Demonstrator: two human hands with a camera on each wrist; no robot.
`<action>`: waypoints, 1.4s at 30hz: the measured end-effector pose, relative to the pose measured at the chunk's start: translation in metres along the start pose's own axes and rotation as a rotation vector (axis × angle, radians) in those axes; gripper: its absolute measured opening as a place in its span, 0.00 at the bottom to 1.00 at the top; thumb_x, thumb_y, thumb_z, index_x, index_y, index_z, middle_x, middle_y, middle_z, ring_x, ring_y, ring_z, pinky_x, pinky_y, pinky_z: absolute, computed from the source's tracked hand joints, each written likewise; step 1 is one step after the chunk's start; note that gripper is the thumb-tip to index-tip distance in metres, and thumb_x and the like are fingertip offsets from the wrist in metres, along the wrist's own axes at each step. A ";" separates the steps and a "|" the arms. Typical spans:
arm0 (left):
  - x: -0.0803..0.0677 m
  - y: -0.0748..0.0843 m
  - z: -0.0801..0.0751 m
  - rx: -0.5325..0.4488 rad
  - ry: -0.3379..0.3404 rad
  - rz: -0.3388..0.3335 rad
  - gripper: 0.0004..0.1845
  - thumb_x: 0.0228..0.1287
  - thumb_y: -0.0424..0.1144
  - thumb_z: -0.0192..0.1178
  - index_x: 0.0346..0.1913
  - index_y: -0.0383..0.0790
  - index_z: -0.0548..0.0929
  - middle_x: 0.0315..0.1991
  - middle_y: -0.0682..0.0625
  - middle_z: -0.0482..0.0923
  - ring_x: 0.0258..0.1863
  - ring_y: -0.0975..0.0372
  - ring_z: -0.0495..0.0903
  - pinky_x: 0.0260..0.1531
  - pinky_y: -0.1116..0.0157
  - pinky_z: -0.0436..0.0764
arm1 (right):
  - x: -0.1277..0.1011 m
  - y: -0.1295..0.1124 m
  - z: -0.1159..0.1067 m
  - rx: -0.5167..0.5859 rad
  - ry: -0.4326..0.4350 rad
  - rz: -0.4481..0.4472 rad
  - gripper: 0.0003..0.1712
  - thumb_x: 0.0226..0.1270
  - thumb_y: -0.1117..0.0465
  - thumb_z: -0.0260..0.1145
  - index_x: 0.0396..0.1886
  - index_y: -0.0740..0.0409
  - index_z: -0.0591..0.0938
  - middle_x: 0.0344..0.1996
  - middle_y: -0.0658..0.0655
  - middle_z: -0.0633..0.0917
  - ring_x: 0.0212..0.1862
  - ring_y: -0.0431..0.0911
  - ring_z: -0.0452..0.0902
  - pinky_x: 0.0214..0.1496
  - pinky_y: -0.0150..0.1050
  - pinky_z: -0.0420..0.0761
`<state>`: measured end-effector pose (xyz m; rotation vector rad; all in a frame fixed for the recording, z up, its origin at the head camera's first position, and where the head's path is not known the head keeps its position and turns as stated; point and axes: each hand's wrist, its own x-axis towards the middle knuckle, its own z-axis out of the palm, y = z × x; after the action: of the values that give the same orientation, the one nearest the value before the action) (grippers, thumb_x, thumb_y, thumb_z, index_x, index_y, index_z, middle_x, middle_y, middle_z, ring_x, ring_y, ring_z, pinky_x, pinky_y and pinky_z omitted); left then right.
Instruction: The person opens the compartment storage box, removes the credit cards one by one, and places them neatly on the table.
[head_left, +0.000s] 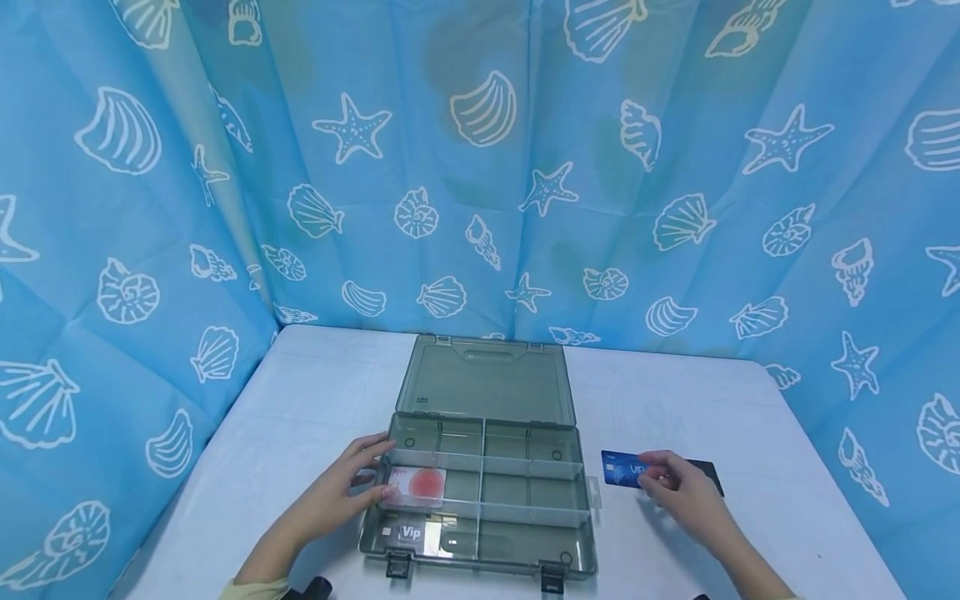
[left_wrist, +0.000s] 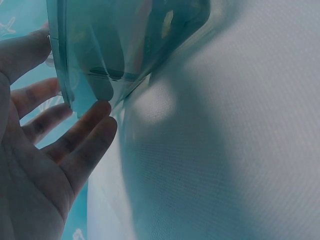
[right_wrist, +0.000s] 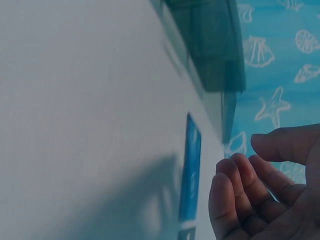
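Observation:
My left hand [head_left: 341,485] rests at the left edge of a grey-green translucent divided box [head_left: 517,546], fingers fairly straight along its side. In the left wrist view the fingertips [left_wrist: 107,125] lie right at the box wall. A white card with a red circle [head_left: 426,483] lies in the middle left compartment, close to the thumb. The front left compartment holds a dark Vip card [head_left: 401,533]. My right hand [head_left: 686,496], loosely curled, hovers over a blue VIP card [head_left: 618,468] on the table. In the right wrist view nothing is between thumb and fingers.
The box's lid [head_left: 487,379] lies folded back behind it. A black card [head_left: 708,473] sits just right of the blue one, partly hidden by the hand. Behind the white table [head_left: 330,367] hangs a blue seashell curtain [head_left: 465,208], also along the sides.

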<state>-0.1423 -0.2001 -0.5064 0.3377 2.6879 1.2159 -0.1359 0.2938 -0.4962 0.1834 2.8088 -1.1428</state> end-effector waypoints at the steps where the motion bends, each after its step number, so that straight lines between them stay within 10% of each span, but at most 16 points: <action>1: 0.000 0.000 0.000 -0.003 0.000 0.000 0.38 0.65 0.51 0.70 0.74 0.46 0.70 0.76 0.43 0.60 0.63 0.42 0.76 0.61 0.44 0.80 | -0.002 -0.003 0.001 0.013 -0.006 -0.006 0.21 0.72 0.61 0.67 0.61 0.64 0.78 0.40 0.54 0.85 0.38 0.45 0.81 0.33 0.33 0.83; 42: 0.000 0.002 0.000 0.000 0.004 -0.010 0.38 0.64 0.52 0.71 0.74 0.47 0.71 0.76 0.44 0.60 0.63 0.42 0.76 0.61 0.44 0.81 | -0.021 -0.076 0.034 0.296 -0.325 -0.266 0.23 0.73 0.59 0.66 0.61 0.66 0.77 0.44 0.63 0.85 0.38 0.47 0.83 0.39 0.36 0.89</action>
<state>-0.1421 -0.1992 -0.5048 0.3218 2.6892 1.2156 -0.1249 0.2143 -0.4652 -0.3353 2.4199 -1.4882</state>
